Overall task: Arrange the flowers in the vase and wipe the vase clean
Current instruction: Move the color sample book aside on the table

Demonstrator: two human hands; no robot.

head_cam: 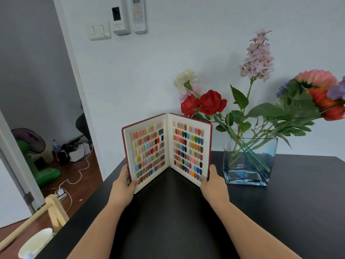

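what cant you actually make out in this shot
Head view only:
- Rightmost flowers: cut off by the right frame edge.
- Lower rose stems: hidden behind the swatch book.
- Fingers of the left hand and right hand: mostly behind the book's covers.
- Whether the vase is clean: unclear.
- Wall remote text: too small.

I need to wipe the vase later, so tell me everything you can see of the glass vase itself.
The glass vase is a clear, blue-tinted rectangular box with flat walls, a thick base and an open top. It stands upright on the black table, near the wall, to the right of the open colour-sample book. Neither hand touches it. Green flower stems cross inside it, leaning on its rim and reaching the bottom. Whether it holds water is unclear.
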